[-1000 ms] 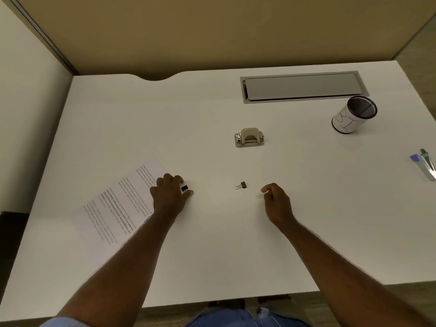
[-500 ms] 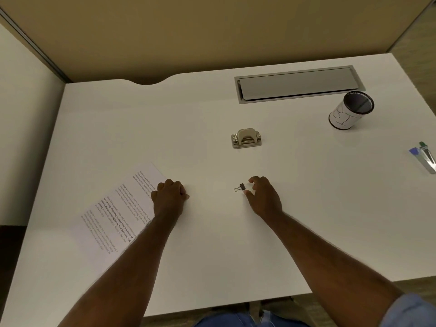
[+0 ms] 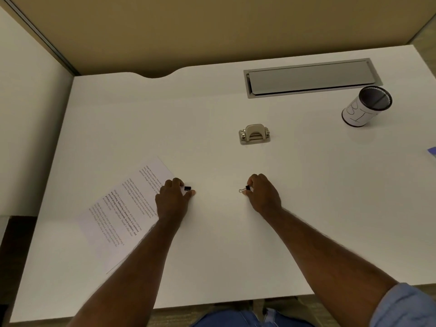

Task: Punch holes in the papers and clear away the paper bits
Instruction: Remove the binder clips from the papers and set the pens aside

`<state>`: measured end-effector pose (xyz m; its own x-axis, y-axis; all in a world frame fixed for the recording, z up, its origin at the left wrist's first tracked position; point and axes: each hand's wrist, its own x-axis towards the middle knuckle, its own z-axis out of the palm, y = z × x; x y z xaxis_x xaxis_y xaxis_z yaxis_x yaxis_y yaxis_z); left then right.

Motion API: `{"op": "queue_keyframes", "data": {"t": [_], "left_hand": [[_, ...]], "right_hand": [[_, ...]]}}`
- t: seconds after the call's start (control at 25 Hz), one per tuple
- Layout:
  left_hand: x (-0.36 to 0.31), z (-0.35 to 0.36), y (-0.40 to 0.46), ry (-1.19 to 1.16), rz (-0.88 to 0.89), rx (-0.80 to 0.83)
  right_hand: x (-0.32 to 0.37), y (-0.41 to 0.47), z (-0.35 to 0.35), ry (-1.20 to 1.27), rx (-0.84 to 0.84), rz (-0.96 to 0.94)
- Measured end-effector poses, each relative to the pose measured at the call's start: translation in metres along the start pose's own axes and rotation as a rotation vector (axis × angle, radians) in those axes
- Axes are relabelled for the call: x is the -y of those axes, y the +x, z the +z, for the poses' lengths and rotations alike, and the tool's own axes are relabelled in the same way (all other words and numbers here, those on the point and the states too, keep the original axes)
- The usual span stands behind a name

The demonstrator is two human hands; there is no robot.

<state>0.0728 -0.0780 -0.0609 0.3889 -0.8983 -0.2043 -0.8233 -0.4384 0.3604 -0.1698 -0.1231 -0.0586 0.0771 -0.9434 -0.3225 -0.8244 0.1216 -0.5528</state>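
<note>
A printed stack of papers lies at an angle on the left of the white desk. My left hand rests on its right corner, fingers closed around a small black binder clip fixed there. My right hand pinches a second small black binder clip against the desk, near the middle. A silver hole punch stands farther back, apart from both hands.
A white cup with a black rim stands at the back right. A grey cable hatch is set into the desk's rear. A purple object shows at the right edge. Partition walls close the back and left.
My right hand moved left to the loose binder clip and closed its fingers on it. My left hand stayed at the papers' corner; its clip shows again.
</note>
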Motion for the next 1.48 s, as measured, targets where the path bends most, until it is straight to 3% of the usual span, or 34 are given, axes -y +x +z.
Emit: {"op": "queue_keyframes", "data": {"t": [0.4, 0.8, 0.84, 0.92, 1.04, 1.12, 1.2, 1.28, 1.4, 1.48], "left_hand": [[-0.010, 0.000, 0.005, 0.094, -0.076, -0.031], [-0.022, 0.001, 0.006, 0.220, -0.041, -0.023], [-0.028, 0.000, 0.005, 0.123, -0.017, -0.027], [-0.045, -0.001, 0.001, -0.349, 0.025, 0.031], [-0.082, 0.002, -0.017, -1.264, -0.254, 0.319], [-0.104, 0.008, -0.030, -1.561, -0.426, 0.566], [-0.129, 0.015, -0.041, -1.615, -0.500, 0.777], [-0.153, 0.018, -0.049, -1.635, -0.555, 0.854], [-0.176, 0.027, -0.058, -1.515, -0.596, 0.859], [-0.182, 0.039, -0.064, -1.279, -0.520, 0.841]], "right_hand": [[-0.011, -0.022, -0.006, 0.112, -0.003, -0.033], [-0.020, -0.026, -0.008, 0.218, -0.058, -0.029], [-0.019, -0.027, -0.009, 0.268, -0.075, -0.013], [-0.013, -0.030, -0.014, 0.382, -0.123, 0.043], [0.001, -0.037, -0.035, 0.500, -0.162, 0.059], [0.009, -0.045, -0.053, 0.514, -0.094, -0.051], [0.011, -0.054, -0.074, 0.487, -0.044, -0.142], [0.000, -0.058, -0.094, 0.453, -0.096, -0.110], [-0.053, -0.061, -0.123, 0.530, -0.143, 0.198], [-0.104, -0.065, -0.141, 0.711, -0.038, 0.425]]}}
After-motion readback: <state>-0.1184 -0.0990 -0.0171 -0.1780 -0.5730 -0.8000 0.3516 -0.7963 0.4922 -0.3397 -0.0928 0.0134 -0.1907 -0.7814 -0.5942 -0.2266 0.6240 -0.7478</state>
